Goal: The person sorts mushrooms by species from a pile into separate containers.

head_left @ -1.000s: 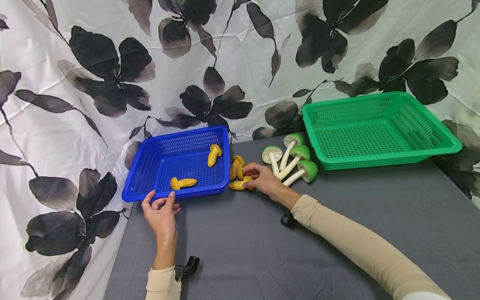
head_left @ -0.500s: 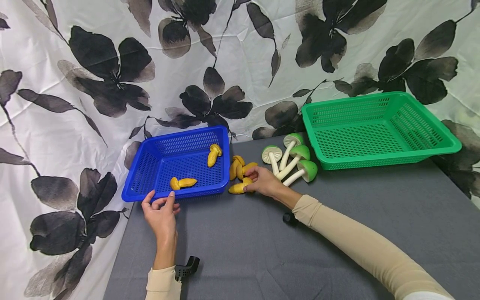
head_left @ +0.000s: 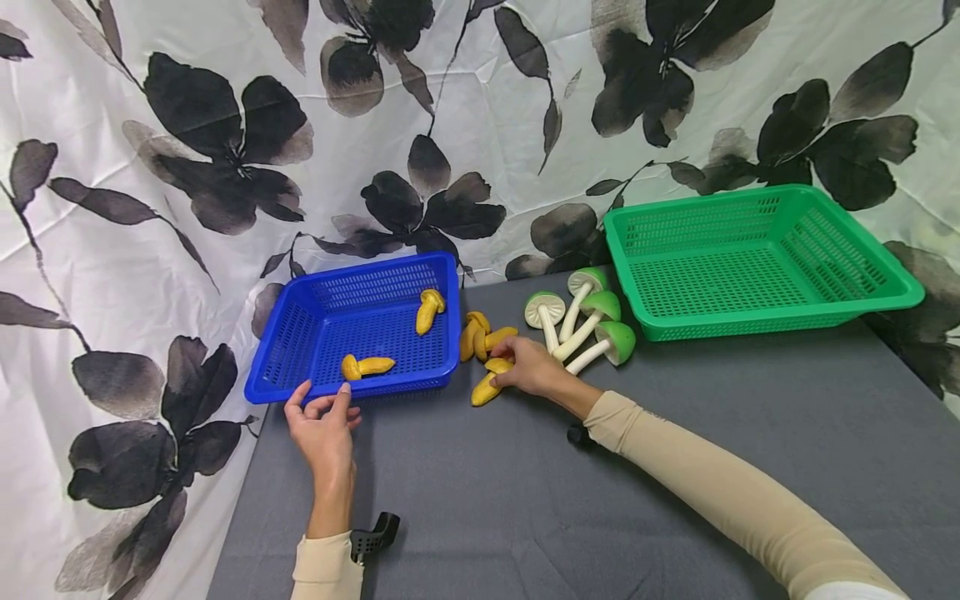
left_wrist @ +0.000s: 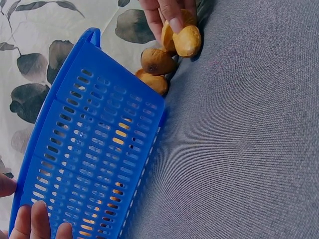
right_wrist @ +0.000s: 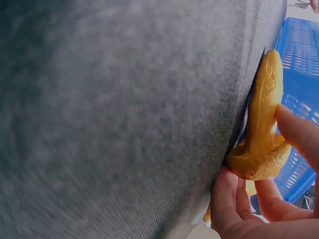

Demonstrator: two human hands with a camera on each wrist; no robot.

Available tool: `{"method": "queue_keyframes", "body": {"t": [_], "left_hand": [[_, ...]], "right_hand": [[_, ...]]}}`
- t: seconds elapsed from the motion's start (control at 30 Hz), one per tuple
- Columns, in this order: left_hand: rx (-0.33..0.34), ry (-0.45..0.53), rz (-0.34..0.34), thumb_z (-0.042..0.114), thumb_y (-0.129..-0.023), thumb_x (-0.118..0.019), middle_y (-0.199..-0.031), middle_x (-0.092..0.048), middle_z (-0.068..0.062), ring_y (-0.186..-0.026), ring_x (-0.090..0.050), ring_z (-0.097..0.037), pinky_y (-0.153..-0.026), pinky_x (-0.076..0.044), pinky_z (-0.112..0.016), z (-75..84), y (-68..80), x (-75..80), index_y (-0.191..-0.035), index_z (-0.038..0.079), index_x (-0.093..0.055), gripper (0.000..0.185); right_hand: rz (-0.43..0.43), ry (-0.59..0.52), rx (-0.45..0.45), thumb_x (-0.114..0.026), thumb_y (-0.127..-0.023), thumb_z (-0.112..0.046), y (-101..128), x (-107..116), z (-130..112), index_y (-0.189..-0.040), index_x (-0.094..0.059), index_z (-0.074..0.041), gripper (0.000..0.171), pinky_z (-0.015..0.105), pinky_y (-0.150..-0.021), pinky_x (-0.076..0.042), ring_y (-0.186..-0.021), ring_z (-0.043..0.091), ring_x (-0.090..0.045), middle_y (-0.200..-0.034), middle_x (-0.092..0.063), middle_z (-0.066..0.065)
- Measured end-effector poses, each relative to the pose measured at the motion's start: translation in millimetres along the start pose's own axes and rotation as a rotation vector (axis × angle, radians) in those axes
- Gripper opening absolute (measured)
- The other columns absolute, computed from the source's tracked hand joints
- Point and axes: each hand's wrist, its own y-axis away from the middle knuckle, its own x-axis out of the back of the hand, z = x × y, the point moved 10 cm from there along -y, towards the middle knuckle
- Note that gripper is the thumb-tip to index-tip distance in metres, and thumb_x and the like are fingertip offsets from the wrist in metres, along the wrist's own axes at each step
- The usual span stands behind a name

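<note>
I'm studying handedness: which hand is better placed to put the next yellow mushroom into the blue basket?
Probably the right hand: it grips a yellow mushroom beside the blue basket, while the left hand is occupied at that basket's near rim.

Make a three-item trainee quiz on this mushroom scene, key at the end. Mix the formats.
1. Count: how many green-capped mushrooms lie on the table?

2. True or false: the green basket has two mushrooms in it.

3. Fill in the colour: the right hand is pinching a ____ mushroom.

Key:
1. Four, grouped just left of the basket on the right in the head view.
2. False: two yellow mushrooms lie in the blue basket.
3. Yellow; the right wrist view shows the held mushroom between thumb and fingers.
</note>
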Motion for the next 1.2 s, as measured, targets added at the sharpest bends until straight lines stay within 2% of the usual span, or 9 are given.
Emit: {"method": "queue_keyframes", "body": {"t": [0.13, 0.23, 0.37, 0.57, 0.7, 0.93, 1.07, 1.2], "left_hand": [[0.0, 0.008, 0.0, 0.024, -0.09, -0.08, -0.096, -0.061, -0.01, -0.063, -0.069, -0.013, -0.059, -0.062, -0.03, -1.6, 0.0, 0.1, -0.143, 0.014, -0.041, 0.066], [-0.004, 0.013, -0.002, 0.023, -0.09, -0.08, -0.097, -0.06, -0.011, -0.063, -0.069, -0.014, -0.059, -0.062, -0.031, -2.2, -0.2, 0.2, -0.143, 0.014, -0.041, 0.067], [-0.008, 0.019, 0.0, 0.023, -0.09, -0.08, -0.097, -0.06, -0.012, -0.063, -0.069, -0.014, -0.06, -0.063, -0.032, -2.6, -0.3, 0.1, -0.144, 0.013, -0.04, 0.068], [-0.011, 0.01, 0.015, 0.024, -0.09, -0.08, -0.095, -0.061, -0.009, -0.064, -0.069, -0.016, -0.061, -0.063, -0.032, -3.1, -0.2, 1.0, -0.142, 0.014, -0.042, 0.064], [-0.01, -0.009, 0.018, 0.026, -0.09, -0.079, -0.096, -0.062, -0.008, -0.068, -0.07, -0.02, -0.062, -0.063, -0.032, -4.0, 0.3, 1.1, -0.141, 0.018, -0.043, 0.063], [-0.013, -0.013, 0.016, 0.028, -0.09, -0.079, -0.096, -0.062, -0.007, -0.067, -0.07, -0.019, -0.062, -0.063, -0.031, -5.1, 0.2, 1.3, -0.141, 0.019, -0.042, 0.063], [-0.012, 0.0, 0.018, 0.025, -0.09, -0.08, -0.095, -0.062, -0.007, -0.066, -0.07, -0.018, -0.062, -0.063, -0.033, -4.9, -0.6, 1.1, -0.14, 0.018, -0.043, 0.063], [-0.013, 0.004, 0.018, 0.023, -0.09, -0.08, -0.095, -0.062, -0.008, -0.068, -0.071, -0.022, -0.062, -0.063, -0.034, -4.6, -1.0, 0.6, -0.14, 0.018, -0.043, 0.062]], "right_hand": [[-0.019, 0.004, 0.018, -0.087, -0.081, -0.016, 0.3, 1.0, -0.1, -0.114, -0.073, -0.007, 0.037, 0.037, -0.091, -0.052, -0.1, 0.022, -0.063, -0.11, -0.071, 0.007], [-0.047, -0.025, 0.045, -0.084, -0.084, -0.016, 1.5, 0.8, -2.3, -0.117, -0.072, -0.006, 0.036, 0.039, -0.095, -0.05, -0.106, 0.023, -0.062, -0.114, -0.071, 0.007], [-0.077, -0.108, 0.053, -0.079, -0.089, -0.013, 3.6, 1.4, -4.0, -0.125, -0.07, -0.005, 0.038, 0.038, -0.096, -0.05, -0.11, 0.024, -0.06, -0.123, -0.067, 0.009], [-0.081, -0.252, 0.03, -0.079, -0.087, -0.005, 4.5, 6.3, -4.5, -0.127, -0.068, -0.004, 0.041, 0.029, -0.083, -0.054, -0.104, 0.024, -0.061, -0.129, -0.062, 0.013], [-0.068, -0.33, 0.013, -0.079, -0.085, -0.004, 2.9, 10.1, -2.3, -0.125, -0.068, -0.003, 0.042, 0.029, -0.086, -0.054, -0.108, 0.026, -0.06, -0.131, -0.062, 0.013], [-0.11, -0.396, 0.005, -0.074, -0.091, -0.006, 2.3, 12.4, -1.3, -0.132, -0.063, -0.003, 0.043, 0.039, -0.094, -0.056, -0.111, 0.026, -0.061, -0.136, -0.06, 0.014], [-0.142, -0.445, -0.014, -0.071, -0.093, -0.004, 2.9, 12.5, -1.5, -0.137, -0.058, -0.003, 0.045, 0.048, -0.089, -0.06, -0.105, 0.026, -0.065, -0.137, -0.054, 0.018], [-0.135, -0.464, -0.005, -0.071, -0.093, -0.001, 4.1, 17.1, -6.1, -0.136, -0.056, -0.002, 0.046, 0.049, -0.084, -0.062, -0.101, 0.026, -0.067, -0.137, -0.052, 0.019]]}}
